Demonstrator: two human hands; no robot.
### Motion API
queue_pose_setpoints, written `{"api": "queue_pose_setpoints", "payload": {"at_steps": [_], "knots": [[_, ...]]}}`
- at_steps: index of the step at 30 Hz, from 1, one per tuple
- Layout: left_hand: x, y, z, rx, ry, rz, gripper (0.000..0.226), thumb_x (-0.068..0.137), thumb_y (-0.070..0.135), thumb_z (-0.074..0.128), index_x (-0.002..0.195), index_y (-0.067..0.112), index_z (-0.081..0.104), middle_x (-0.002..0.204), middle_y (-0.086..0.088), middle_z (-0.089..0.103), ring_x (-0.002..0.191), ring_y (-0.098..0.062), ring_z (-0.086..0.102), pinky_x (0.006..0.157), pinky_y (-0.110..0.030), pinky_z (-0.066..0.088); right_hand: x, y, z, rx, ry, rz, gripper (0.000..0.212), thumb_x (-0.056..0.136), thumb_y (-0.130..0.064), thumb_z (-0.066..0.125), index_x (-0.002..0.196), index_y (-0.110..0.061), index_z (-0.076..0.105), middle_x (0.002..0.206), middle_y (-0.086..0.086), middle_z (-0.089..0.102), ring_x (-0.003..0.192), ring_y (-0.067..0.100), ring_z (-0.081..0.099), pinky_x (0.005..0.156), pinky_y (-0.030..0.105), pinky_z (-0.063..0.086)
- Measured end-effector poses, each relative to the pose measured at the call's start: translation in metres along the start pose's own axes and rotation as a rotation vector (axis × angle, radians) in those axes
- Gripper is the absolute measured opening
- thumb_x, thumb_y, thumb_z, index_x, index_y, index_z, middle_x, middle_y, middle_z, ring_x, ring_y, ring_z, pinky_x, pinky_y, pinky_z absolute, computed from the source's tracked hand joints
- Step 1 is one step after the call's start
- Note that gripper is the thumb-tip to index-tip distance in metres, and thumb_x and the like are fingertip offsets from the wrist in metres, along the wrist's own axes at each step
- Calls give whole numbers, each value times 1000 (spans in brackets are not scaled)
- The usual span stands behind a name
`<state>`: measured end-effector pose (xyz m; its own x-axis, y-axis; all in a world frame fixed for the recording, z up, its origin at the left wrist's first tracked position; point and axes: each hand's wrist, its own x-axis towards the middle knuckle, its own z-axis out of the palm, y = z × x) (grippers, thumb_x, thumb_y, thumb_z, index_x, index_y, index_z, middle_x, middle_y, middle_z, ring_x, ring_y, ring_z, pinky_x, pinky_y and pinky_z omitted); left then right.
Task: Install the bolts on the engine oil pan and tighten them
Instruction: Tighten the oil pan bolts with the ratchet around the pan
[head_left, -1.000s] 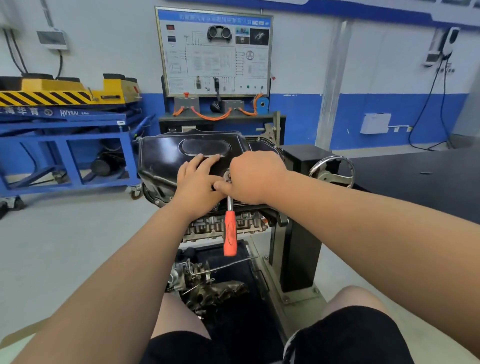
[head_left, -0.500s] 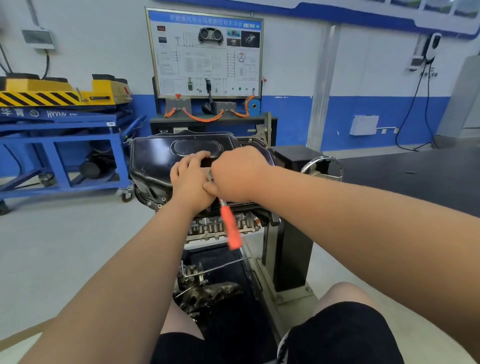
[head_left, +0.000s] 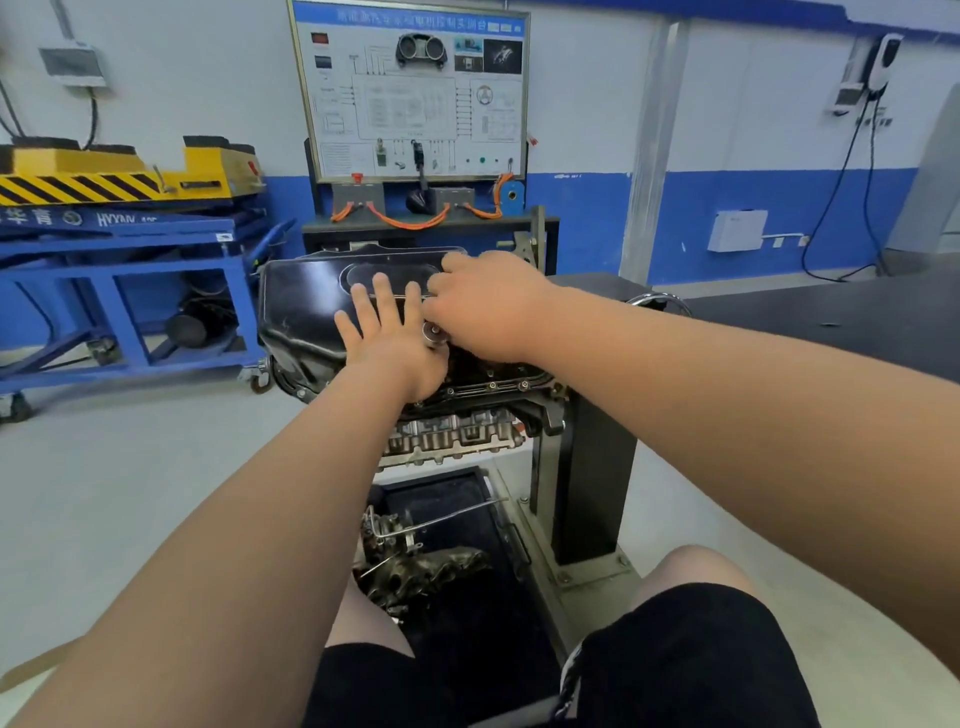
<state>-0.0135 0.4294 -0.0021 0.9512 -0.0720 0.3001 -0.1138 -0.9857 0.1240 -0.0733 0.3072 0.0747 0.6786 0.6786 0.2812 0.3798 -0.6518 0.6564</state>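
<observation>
While several bolts (head_left: 491, 385) already sit along the near flange of the pan (head_left: 306, 306), which tops the upturned engine (head_left: 452, 436), I judge tightening only partway done. My left hand (head_left: 387, 338) lies flat on the pan, fingers straight; my right hand (head_left: 488, 312) curls round the ratchet (head_left: 435, 332) at the pan's edge. Lettering on the blue lift (head_left: 171, 231) reads roughly "HVYAN".

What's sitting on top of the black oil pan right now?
Your left hand lies flat on the oil pan; your right hand grips a ratchet, only its silver head showing. Its handle and whatever it's seated on are hidden.
</observation>
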Motion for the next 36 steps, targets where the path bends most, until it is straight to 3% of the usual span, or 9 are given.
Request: {"api": "queue_pose_setpoints", "payload": {"at_steps": [2, 4, 7, 14, 19, 22, 25, 31, 36], "knots": [[-2, -1, 1, 19, -5, 16, 79, 92, 50, 29, 150, 23, -17, 154, -13, -31, 140, -38, -29, 111, -57, -14, 1, -5, -3, -46, -15, -20, 21, 96, -20, 47, 110, -15, 61, 107, 3, 58, 101, 23, 49, 64, 35, 34], [-4, -2, 2, 32, -9, 33, 82, 91, 50, 32, 149, 23, -18, 153, -13, -32, 139, -38, -30, 111, -56, -14, -1, -12, -3, -22, -37, 5, 14, 94, -26, 47, 90, -17, 57, 83, 0, 52, 74, 18, 49, 55, 33, 31], [-8, -1, 1, 66, -13, 34, 87, 91, 46, 39, 148, 23, -21, 152, -14, -34, 138, -39, -31, 111, -57, -14, -6, -17, 2, 137, -122, 147, 30, 94, -45, 40, 77, -21, 41, 63, -4, 36, 54, 13, 35, 49, 30, 29], [-11, 2, 2, 98, -4, 39, 86, 92, 44, 39, 148, 22, -22, 152, -16, -33, 138, -40, -30, 110, -58, -15, -9, -21, 2, 246, -150, 242, 40, 95, -54, 40, 97, -19, 58, 67, -4, 42, 59, 13, 40, 57, 34, 35], [-8, 3, 0, 67, -31, 23, 79, 95, 50, 26, 147, 19, -24, 152, -14, -33, 138, -39, -31, 110, -57, -15, -1, -14, -8, -97, -38, -2, 26, 93, -20, 53, 118, -13, 60, 121, 5, 56, 112, 25, 45, 78, 37, 35], [-7, 1, 1, 65, -21, 30, 82, 93, 49, 29, 146, 20, -26, 153, -13, -33, 139, -38, -31, 111, -56, -16, 0, -21, -10, -101, -79, -16, 30, 92, -19, 54, 121, -11, 57, 113, 5, 58, 105, 25, 51, 80, 39, 40], [-9, 0, 3, 97, -8, 39, 84, 92, 49, 35, 148, 22, -23, 152, -15, -34, 138, -40, -31, 110, -57, -15, -7, -21, -10, 195, -209, 201, 42, 95, -44, 45, 120, -14, 59, 82, -3, 51, 76, 19, 46, 67, 38, 40], [-11, 2, 5, 141, 17, 38, 92, 91, 45, 47, 148, 22, -22, 152, -18, -33, 138, -42, -29, 111, -58, -13, -7, -30, -2, 387, -248, 342, 55, 94, -55, 37, 125, -13, 55, 78, -1, 48, 82, 21, 49, 74, 41, 44], [-9, 4, 5, 95, 14, 30, 85, 92, 50, 34, 148, 19, -22, 153, -16, -31, 139, -41, -28, 111, -58, -14, -8, -20, -18, 8, -166, 80, 33, 96, -20, 50, 126, -7, 55, 123, 8, 58, 109, 25, 52, 77, 37, 40]]}}
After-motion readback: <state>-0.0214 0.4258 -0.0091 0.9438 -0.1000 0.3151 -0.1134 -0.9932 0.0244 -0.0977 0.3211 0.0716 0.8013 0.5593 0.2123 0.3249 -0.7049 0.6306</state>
